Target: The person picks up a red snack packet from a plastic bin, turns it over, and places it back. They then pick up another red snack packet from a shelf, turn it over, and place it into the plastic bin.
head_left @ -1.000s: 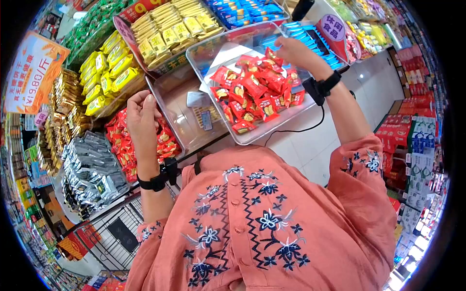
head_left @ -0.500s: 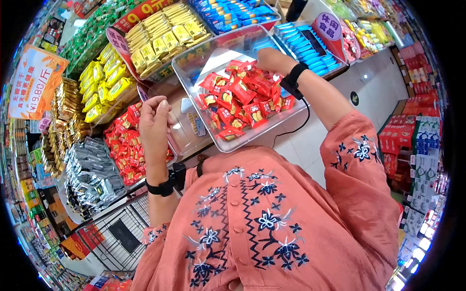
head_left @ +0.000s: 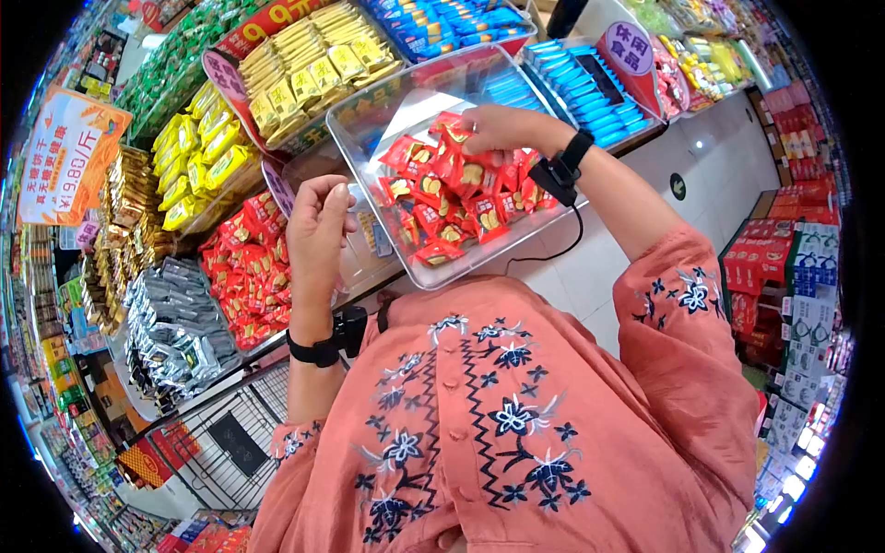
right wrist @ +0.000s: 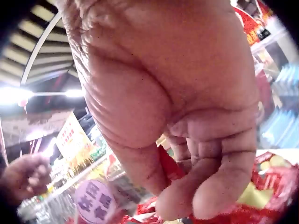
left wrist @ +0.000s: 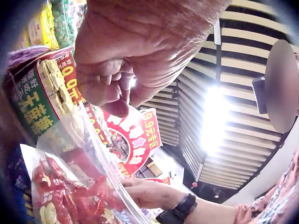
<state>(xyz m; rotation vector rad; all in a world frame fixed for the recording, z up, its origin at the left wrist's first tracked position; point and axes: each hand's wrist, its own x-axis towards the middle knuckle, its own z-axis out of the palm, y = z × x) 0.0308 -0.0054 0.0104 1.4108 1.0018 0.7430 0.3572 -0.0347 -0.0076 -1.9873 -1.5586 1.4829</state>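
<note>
Right hand (head_left: 502, 134): thumb and fingers curled, gripping a crinkled red foil packet (right wrist: 169, 163), as far as the blurred wrist view shows.
Red packet pile (head_left: 452, 189): glossy, pillow-shaped, under and around the right hand, which hides part of it.
Clear tray (head_left: 364, 115): rigid, smooth, rectangular plastic with rounded corners, holding the pile.
Left hand (head_left: 318, 226): beside the tray, fingers loosely bent, gripping nothing; it covers part of a lower clear bin (head_left: 364, 267).
Left of that hand: more red packets (head_left: 244, 276), then wrinkled silver packets (head_left: 175, 323).
Beyond the tray: slim yellow packets (head_left: 318, 64) and blue packets (head_left: 585, 92).
</note>
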